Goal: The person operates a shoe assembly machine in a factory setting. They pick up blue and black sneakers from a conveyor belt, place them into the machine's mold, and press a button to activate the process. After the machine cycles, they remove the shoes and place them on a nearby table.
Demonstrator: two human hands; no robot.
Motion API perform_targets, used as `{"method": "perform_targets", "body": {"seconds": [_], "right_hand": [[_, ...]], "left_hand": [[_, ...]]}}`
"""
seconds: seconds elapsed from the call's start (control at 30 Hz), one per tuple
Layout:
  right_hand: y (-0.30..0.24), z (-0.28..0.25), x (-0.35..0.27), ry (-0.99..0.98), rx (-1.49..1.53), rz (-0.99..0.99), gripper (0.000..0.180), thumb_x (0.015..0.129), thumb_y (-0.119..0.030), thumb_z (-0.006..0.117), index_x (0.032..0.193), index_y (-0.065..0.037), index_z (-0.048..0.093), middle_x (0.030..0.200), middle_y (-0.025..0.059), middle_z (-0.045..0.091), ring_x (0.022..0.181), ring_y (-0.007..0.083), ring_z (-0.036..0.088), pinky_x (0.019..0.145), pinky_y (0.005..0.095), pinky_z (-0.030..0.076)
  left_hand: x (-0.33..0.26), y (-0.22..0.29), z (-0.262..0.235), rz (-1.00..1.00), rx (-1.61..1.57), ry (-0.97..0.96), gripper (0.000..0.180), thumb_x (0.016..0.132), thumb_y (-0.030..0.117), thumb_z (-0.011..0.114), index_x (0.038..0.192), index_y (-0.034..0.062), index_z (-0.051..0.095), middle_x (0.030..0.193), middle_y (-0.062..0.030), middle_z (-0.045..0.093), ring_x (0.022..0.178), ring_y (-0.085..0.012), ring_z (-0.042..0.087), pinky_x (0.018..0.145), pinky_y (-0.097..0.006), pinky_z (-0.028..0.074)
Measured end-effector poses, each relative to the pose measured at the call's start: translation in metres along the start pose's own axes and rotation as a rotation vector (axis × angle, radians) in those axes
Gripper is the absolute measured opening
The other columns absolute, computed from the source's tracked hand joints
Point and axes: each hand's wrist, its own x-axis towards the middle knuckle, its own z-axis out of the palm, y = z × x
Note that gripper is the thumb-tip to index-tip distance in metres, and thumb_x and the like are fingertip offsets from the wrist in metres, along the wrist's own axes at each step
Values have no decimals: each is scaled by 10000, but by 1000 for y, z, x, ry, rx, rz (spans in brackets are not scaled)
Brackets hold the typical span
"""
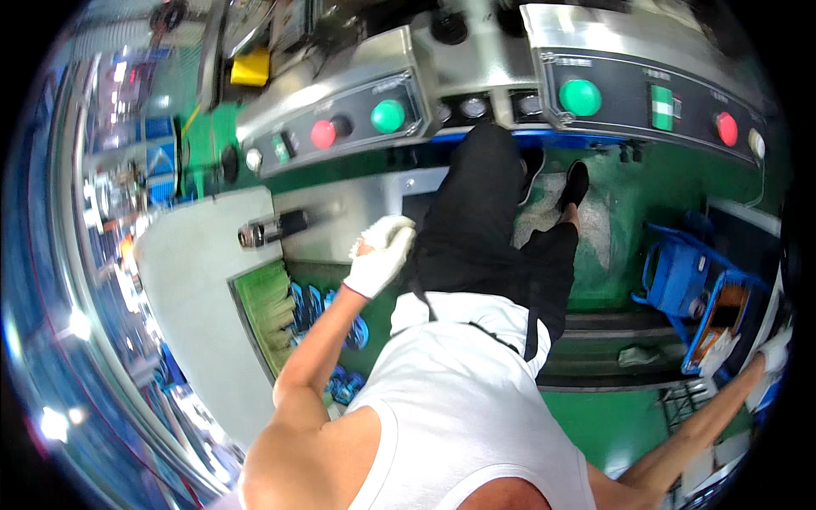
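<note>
My left hand [380, 255], in a white knitted glove, is beside my left thigh. Its fingers are curled in, and a bit of tan shows at them; whether anything lies inside I cannot make out. Nearest to it is a dark-handled metal tool [274, 229] on the grey metal surface [340, 202], apart from the hand. Far out at the right rim is my right hand [775, 350], also gloved in white, with that arm stretched sideways. Its fingers are blurred at the picture's dark edge. Close by it hangs a crumpled white cloth or glove [721, 353] on a blue metal frame [690, 361].
Ahead stand two slanted control panels, the left one with a green button [388, 116] and a red button [323, 133], the right one with a green button [580, 98]. A pale grey tabletop [191, 289] lies left. A blue stool [680, 268] stands right.
</note>
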Motion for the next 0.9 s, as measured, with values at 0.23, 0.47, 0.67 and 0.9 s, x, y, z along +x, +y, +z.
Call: {"method": "perform_targets", "body": {"seconds": [0.23, 0.47, 0.67, 0.9], "right_hand": [[-182, 56, -383, -940, 771, 99, 181, 982, -147, 651, 973, 16, 572, 983, 69, 573, 908, 187, 596, 849, 334, 544], [-282, 40, -520, -1513, 583, -99, 645, 1021, -225, 654, 1514, 96, 389, 1512, 214, 462, 1266, 296, 604, 1031, 399, 560], [-361, 52, -525, -1541, 198, -637, 688, 1008, -280, 668, 1532, 67, 390, 1467, 196, 528, 1255, 262, 620, 1017, 349, 558], [-397, 82, -520, -1508, 126, -957, 653, 1002, -305, 680, 1540, -24, 439, 1442, 169, 579, 1228, 228, 622, 1009, 347, 524]], "left_hand": [[-214, -214, -40, -846, -14, 225, 541, 953, 524, 592, 1180, 34, 630, 870, -138, 702, 695, -222, 695, 713, -380, 546], [-469, -324, -17, -1658, 190, 624, 642, 968, 614, 511, 1317, 80, 591, 1211, -226, 687, 1128, -412, 673, 966, -556, 529], [-485, -327, 17, -1831, -221, 811, 804, 954, 672, 519, 1468, 53, 512, 1434, -238, 568, 1243, -416, 597, 977, -499, 532], [-506, -356, 82, -1688, 51, 869, 581, 1010, 511, 514, 1292, 29, 672, 1357, -194, 640, 1173, -393, 648, 1008, -478, 499]]}}
